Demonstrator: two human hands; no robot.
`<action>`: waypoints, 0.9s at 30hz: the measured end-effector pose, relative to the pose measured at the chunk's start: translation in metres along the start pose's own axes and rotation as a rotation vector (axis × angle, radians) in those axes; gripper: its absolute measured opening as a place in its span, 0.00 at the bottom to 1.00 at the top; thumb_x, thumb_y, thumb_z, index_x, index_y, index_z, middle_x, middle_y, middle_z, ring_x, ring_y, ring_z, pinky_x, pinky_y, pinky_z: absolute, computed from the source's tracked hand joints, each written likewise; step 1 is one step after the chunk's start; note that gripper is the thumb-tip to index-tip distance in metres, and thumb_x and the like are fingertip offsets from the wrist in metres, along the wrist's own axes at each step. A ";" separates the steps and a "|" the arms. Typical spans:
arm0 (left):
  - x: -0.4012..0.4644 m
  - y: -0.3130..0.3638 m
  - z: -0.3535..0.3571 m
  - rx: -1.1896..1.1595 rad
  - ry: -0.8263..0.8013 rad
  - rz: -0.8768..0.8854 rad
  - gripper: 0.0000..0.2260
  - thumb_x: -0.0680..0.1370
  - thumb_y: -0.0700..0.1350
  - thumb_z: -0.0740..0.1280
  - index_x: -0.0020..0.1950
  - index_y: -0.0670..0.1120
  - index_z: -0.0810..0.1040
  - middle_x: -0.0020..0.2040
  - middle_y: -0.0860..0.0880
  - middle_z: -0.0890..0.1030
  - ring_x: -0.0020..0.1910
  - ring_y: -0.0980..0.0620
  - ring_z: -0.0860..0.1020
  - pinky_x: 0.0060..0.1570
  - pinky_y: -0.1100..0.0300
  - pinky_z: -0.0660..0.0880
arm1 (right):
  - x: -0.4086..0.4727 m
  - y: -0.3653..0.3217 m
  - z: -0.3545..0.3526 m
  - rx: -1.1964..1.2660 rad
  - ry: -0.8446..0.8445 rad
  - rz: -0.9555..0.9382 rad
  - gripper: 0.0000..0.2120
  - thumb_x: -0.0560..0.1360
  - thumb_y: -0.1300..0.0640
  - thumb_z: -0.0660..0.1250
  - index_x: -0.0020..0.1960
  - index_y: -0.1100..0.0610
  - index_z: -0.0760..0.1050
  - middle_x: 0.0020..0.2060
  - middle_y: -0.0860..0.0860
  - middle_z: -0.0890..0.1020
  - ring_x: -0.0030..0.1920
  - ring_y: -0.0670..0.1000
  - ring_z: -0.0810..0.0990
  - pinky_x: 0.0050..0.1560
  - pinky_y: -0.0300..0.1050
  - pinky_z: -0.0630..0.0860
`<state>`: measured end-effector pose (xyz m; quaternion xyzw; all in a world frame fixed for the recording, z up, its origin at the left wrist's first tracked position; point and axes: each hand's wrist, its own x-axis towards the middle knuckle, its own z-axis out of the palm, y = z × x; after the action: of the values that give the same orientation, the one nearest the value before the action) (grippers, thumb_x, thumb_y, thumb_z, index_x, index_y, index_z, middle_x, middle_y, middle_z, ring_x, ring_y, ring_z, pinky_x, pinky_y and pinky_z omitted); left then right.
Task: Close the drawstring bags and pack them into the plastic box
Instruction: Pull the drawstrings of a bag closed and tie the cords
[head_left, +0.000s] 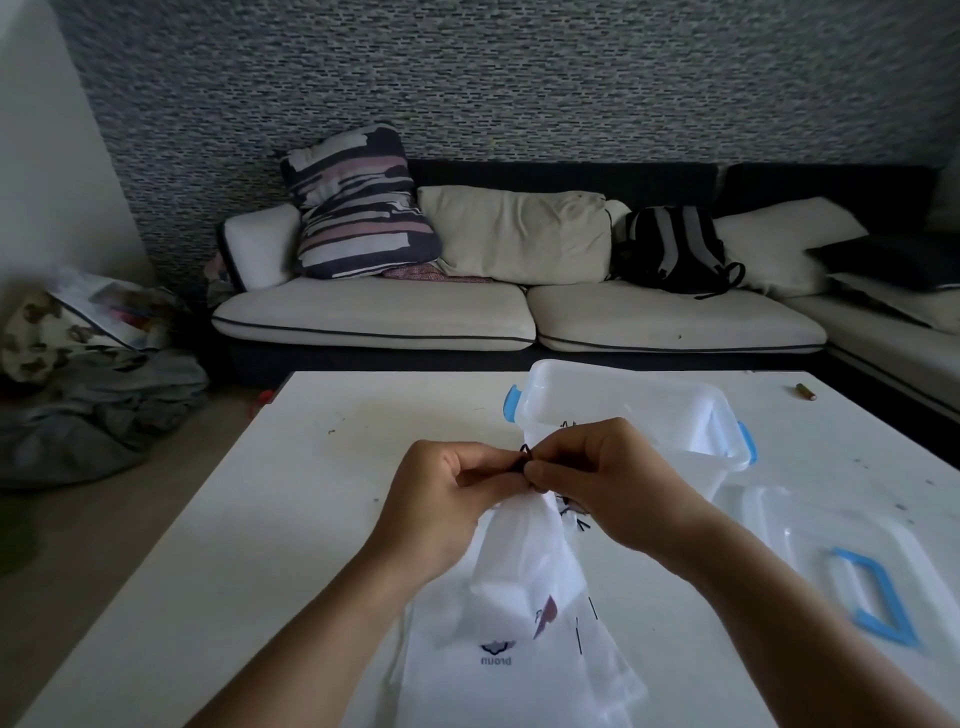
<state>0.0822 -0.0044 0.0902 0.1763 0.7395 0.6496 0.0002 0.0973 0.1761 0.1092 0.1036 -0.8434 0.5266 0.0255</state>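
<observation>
A white drawstring bag with a small dark logo lies on the white table in front of me, its gathered neck lifted between my hands. My left hand and my right hand both pinch the black drawstring at the bag's neck, fingertips almost touching. More white bag fabric lies flat beneath it. Just behind my hands stands the clear plastic box with blue latches, open; what it holds is hidden by my right hand.
The box's clear lid with a blue handle lies on the table at the right. A small brown cylinder rests near the far right edge. A sofa with cushions and a black backpack stands behind the table.
</observation>
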 end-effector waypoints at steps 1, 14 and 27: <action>0.001 -0.001 0.000 -0.027 0.009 -0.015 0.08 0.74 0.36 0.74 0.48 0.47 0.87 0.44 0.51 0.87 0.46 0.54 0.86 0.47 0.67 0.78 | 0.000 -0.002 0.000 -0.014 0.011 -0.013 0.07 0.77 0.63 0.70 0.41 0.63 0.82 0.24 0.45 0.72 0.26 0.45 0.65 0.30 0.35 0.64; 0.004 0.001 -0.006 -0.103 -0.065 -0.185 0.06 0.77 0.39 0.71 0.50 0.37 0.85 0.46 0.42 0.87 0.48 0.45 0.85 0.51 0.59 0.82 | -0.002 -0.010 0.005 -0.313 0.188 -0.130 0.02 0.75 0.59 0.74 0.47 0.54 0.82 0.30 0.46 0.83 0.27 0.41 0.77 0.30 0.29 0.70; 0.001 0.004 -0.002 -0.627 -0.197 -0.471 0.12 0.78 0.43 0.65 0.53 0.37 0.83 0.49 0.41 0.81 0.51 0.46 0.80 0.54 0.53 0.79 | -0.002 -0.015 -0.005 -0.221 0.004 -0.166 0.07 0.78 0.61 0.70 0.49 0.53 0.86 0.39 0.41 0.86 0.41 0.40 0.83 0.44 0.30 0.74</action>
<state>0.0817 -0.0053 0.0947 0.0547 0.5220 0.8060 0.2737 0.1021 0.1741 0.1244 0.1685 -0.8847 0.4269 0.0816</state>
